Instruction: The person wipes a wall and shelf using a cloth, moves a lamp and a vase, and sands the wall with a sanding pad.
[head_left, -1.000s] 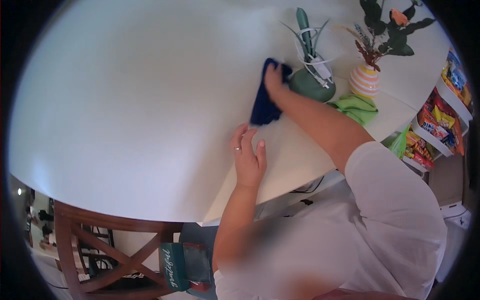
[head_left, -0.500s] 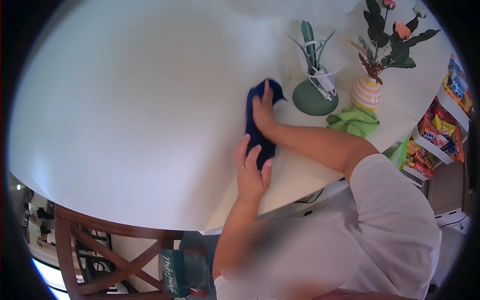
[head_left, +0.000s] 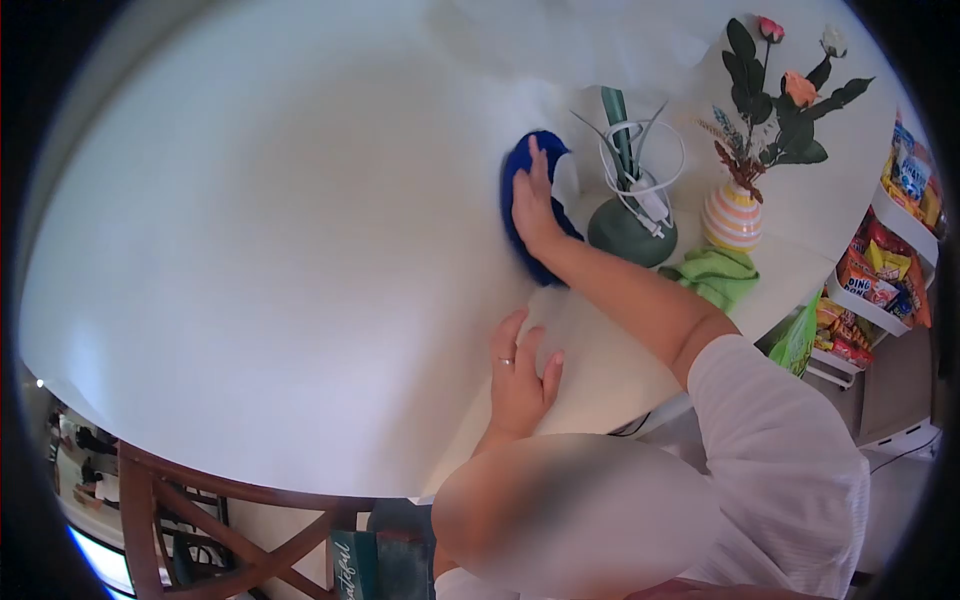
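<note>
My right hand (head_left: 536, 205) lies flat on a dark blue cloth (head_left: 518, 238), its fingers stretched out and pressing it to the white table (head_left: 300, 250). My left hand (head_left: 523, 376), with a ring on one finger, rests on the table below the cloth, its fingers apart and holding nothing. Just right of the cloth stands a green lamp-like object (head_left: 632, 232) with a white cord looped round it. Beside that are a striped vase (head_left: 733, 216) with flowers and a crumpled green cloth (head_left: 716, 276).
Snack packets fill a tiered white rack (head_left: 868, 308) beyond the table's right edge, with a green bag (head_left: 797, 340) beside it. A brown wooden chair (head_left: 230, 483) stands at the near left edge, and a dark green box (head_left: 355, 565) is next to it.
My right hand first came nearer with the blue cloth, then moved away again, and the cloth now curves under it. My left hand no longer touches the cloth. The view has shifted.
</note>
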